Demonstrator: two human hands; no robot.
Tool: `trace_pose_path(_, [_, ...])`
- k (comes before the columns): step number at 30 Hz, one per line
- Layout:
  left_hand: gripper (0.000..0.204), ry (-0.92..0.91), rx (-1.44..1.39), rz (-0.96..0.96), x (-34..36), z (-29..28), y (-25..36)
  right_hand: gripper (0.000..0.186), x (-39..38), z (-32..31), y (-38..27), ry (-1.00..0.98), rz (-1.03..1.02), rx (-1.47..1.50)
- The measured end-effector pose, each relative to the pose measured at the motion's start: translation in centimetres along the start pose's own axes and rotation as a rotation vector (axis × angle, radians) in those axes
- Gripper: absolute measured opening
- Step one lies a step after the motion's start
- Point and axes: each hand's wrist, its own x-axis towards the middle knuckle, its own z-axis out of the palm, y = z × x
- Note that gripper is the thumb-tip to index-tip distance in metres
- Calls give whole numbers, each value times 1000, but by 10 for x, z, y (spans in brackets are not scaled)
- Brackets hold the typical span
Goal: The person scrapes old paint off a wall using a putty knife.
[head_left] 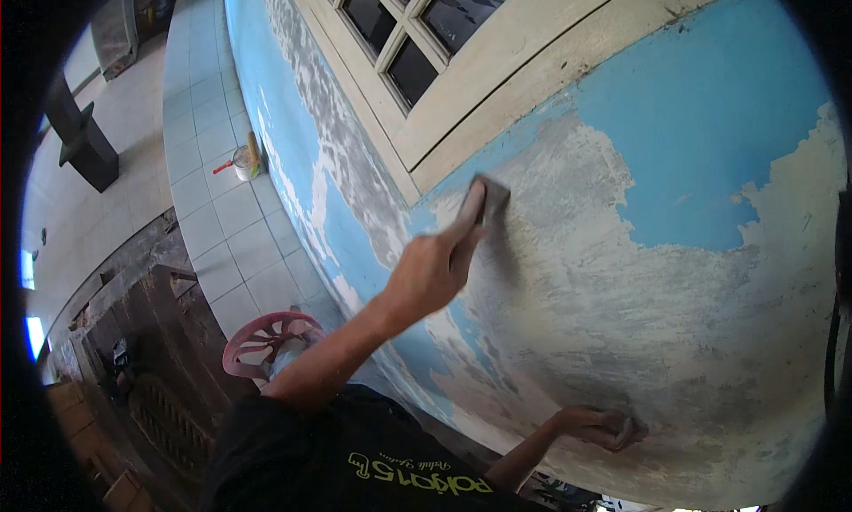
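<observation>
1. Left hand (432, 268), mid-frame, is clamped on a flat scraper blade (484, 201) pressed to the blue wall (701, 113).
2. Blade looks thin, stiff and light; best held low w/ fingers behind it.
3. Right hand (596, 425), lower centre, is closed on a small object; can't tell what.
4. Window frame (497, 77) edge sits just above the blade; open room is to the right.

Window frame (497, 77) above scraped wall (621, 299); bucket (244, 161) on floor (213, 219) far left.

Black short-sleeved shirt (355, 459) with yellow-green printed lettering; forearms bare
</observation>
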Motion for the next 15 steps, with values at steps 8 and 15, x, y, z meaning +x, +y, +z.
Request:
trace_pose_path(8, [51,17,42,-34,17,-5,6,37,0,5,-21,43,38,-29])
trace_pose_path(15, [56,6,22,-26,31,-5,13,49,-7,0,-7,4,96,-36])
